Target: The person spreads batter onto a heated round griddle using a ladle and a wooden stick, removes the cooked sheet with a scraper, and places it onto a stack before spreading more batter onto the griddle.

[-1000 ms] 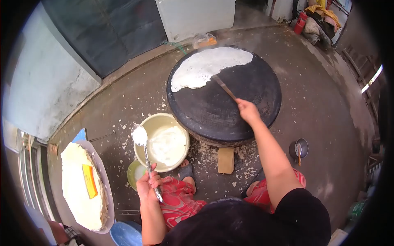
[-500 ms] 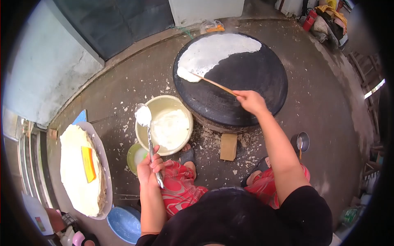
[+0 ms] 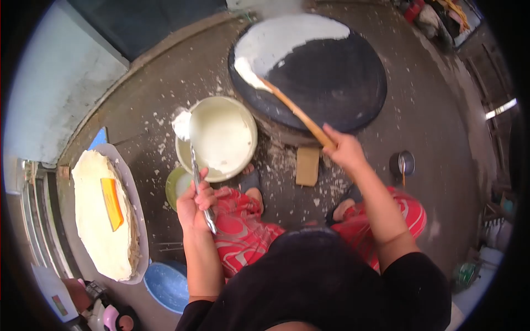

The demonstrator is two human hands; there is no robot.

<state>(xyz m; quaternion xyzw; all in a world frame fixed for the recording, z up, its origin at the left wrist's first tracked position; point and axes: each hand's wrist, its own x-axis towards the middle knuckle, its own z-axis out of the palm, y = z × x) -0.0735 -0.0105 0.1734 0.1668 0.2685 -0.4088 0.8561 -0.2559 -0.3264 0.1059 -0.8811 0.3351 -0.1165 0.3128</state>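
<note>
Head | L grip [image 3: 197,203] curled rnd ladle [image 3: 195,165] | R grip [image 3: 346,151] clasping wooden spreader [image 3: 295,109] @ griddle [image 3: 331,83] | lower-L lbl [image 3: 58,303] (too blurry)

A pale, stained wall [image 3: 69,88] stands left of a dark grey panel [image 3: 157,25], and a ledge [image 3: 179,39] runs along the panel's foot. The brown-grey floor [image 3: 433,110], flecked with white, spreads out before the panel; far to the panel's right, a narrow bright strip [image 3: 501,109] breaks the dark.
</note>
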